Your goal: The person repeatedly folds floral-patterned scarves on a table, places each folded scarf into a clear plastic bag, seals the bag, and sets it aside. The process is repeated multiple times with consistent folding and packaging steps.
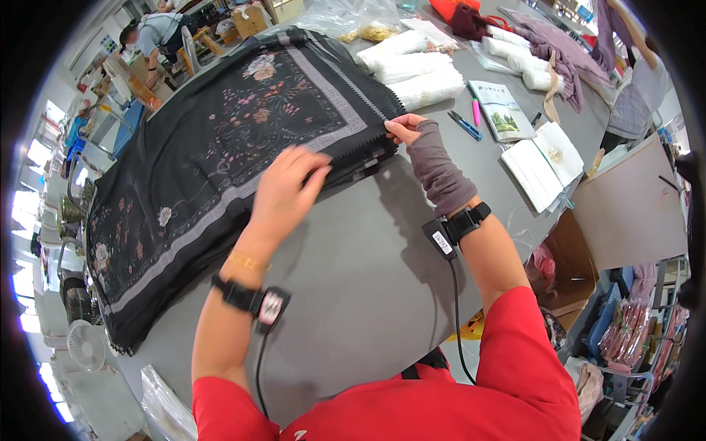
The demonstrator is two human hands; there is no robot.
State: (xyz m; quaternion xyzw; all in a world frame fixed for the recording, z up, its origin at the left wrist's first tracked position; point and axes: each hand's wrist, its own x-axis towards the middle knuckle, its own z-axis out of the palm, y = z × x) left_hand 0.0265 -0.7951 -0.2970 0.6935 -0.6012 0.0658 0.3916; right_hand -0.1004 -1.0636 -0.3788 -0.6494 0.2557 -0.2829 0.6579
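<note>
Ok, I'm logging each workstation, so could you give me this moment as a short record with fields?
Left hand: open and slightly blurred, over the near side of the cloth; contact unclear
Right hand: thumb and fingers at the cloth's right-hand corner, apparently pinching its edge
Cloth: black floral cloth with a grey patterned border, layered
Surface: grey table
Beyond right hand: white rolls, pink marker, open notebook
Worn: grey sleeve on right forearm
</note>
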